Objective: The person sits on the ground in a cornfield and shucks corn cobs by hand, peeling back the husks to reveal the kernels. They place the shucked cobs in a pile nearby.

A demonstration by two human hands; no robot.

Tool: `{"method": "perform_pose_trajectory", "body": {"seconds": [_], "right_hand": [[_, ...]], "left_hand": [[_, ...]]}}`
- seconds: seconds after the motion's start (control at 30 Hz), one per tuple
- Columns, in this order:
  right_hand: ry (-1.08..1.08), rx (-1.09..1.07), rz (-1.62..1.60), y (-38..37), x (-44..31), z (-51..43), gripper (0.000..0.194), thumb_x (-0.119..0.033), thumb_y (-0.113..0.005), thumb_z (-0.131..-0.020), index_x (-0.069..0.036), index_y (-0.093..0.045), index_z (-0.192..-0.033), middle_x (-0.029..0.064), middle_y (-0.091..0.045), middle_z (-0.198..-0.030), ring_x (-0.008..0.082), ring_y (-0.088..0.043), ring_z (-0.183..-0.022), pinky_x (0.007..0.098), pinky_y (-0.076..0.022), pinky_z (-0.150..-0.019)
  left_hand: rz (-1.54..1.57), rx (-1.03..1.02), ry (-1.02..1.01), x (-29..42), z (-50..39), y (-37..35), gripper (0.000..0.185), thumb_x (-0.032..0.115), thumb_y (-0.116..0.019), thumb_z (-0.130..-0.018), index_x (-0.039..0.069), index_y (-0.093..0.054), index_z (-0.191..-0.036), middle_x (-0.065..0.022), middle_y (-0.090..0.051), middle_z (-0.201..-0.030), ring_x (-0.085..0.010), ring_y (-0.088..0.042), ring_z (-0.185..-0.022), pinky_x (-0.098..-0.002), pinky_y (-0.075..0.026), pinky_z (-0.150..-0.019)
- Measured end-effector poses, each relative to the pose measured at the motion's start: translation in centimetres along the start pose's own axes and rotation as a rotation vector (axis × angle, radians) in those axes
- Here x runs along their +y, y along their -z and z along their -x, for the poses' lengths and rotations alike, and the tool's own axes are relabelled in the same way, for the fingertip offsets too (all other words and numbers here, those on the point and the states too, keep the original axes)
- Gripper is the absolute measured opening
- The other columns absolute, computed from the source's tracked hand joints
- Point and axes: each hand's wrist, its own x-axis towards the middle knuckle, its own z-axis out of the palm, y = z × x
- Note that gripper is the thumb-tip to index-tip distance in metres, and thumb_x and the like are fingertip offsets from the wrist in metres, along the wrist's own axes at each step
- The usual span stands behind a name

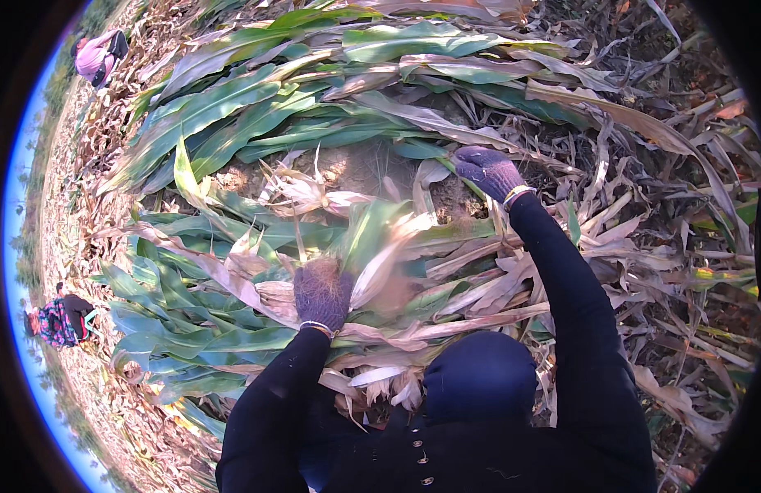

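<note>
My left hand, in a dark purple knit glove, is low among cut corn stalks. A tuft of brown corn silk covers its fingers, so their grip is hidden. Beside it, a pale dry corn husk and a green leaf are blurred. Farther forward and to the right, my right hand wears a matching glove. Its fingers are curled around a thin green corn stalk. Another dry, spread husk lies left of that hand, on bare soil.
Long green corn leaves lie in a heap ahead. Dry stalks and leaves cover the ground at right. Two people, one in a pink top and one in a patterned top, are at the far left. My dark-clothed knee is close below.
</note>
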Motion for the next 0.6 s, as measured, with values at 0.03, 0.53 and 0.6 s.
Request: {"method": "perform_pose_trajectory", "body": {"seconds": [0.03, 0.53, 0.6], "right_hand": [[0.136, 0.079, 0.193, -1.0, 1.5, -1.3, 0.040, -0.042, -0.061, -0.090, -0.009, -0.070, -0.112, 0.0155, -0.070, -0.110, 0.0363, -0.066, -0.104, 0.0432, -0.0518, -0.089], [-0.270, -0.094, 0.566, -8.6, 8.9, -14.0, 0.065, -0.036, -0.081, -0.068, -0.013, -0.061, -0.125, 0.0151, -0.066, -0.122, 0.0324, -0.063, -0.117, 0.0469, -0.0489, -0.094], [-0.303, -0.177, 0.508, -8.1, 9.5, -14.7, 0.069, -0.039, -0.084, -0.064, -0.013, -0.062, -0.124, 0.0153, -0.067, -0.123, 0.0326, -0.064, -0.116, 0.0468, -0.0491, -0.095]], "left_hand": [[0.007, -0.047, 0.025, -0.2, 0.1, -0.1, 0.036, 0.038, -0.060, -0.088, 0.006, -0.068, -0.103, -0.0166, -0.064, -0.105, -0.0367, -0.055, -0.103, -0.0494, -0.040, -0.098], [0.088, 0.012, 0.006, -0.2, -0.4, -0.3, 0.033, 0.032, -0.063, -0.082, 0.006, -0.066, -0.103, -0.0190, -0.061, -0.104, -0.0389, -0.055, -0.102, -0.0507, -0.042, -0.093], [0.066, -0.021, -0.017, 0.4, -0.9, 0.4, 0.031, 0.030, -0.063, -0.081, 0.006, -0.066, -0.100, -0.0197, -0.061, -0.098, -0.0399, -0.056, -0.097, -0.0509, -0.044, -0.088]]}}
